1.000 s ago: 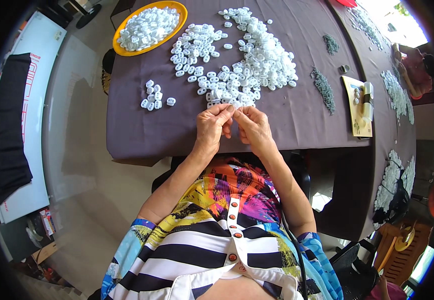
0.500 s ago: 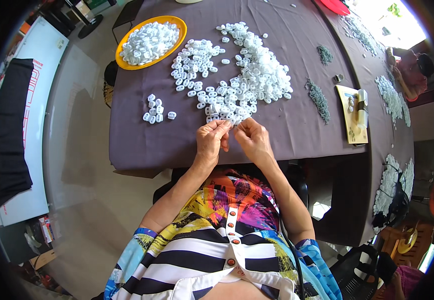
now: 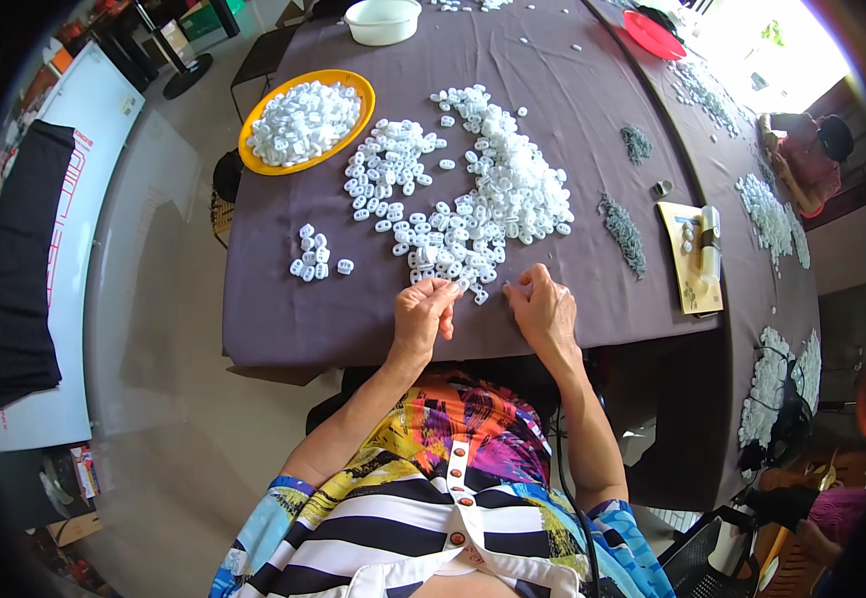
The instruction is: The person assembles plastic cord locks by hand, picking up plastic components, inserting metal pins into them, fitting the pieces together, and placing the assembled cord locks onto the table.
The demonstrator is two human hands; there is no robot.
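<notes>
My left hand (image 3: 421, 315) is closed in a pinch at the near tip of a heap of small white oval plastic pieces with two holes (image 3: 523, 189). A white piece seems to be between its thumb and forefinger, largely covered by the fingertips. To the right, apart from it, my right hand (image 3: 547, 313) is curled above the tablecloth with thumb and forefinger together. Whatever it may hold is too small to make out. Left of my hands lies a small separate group of thicker white pieces (image 3: 313, 261).
A yellow plate (image 3: 298, 169) heaped with white pieces stands at far left, near a white bowl (image 3: 383, 28). Small grey parts (image 3: 624, 239) lie right, beside a yellow card (image 3: 680, 249) bearing a clear tube (image 3: 710, 261). Another person (image 3: 802, 164) sits at the right.
My right hand has moved right, away from my left hand, which stays pinched by the heap. The view has tilted up, bringing more of the far table into sight.
</notes>
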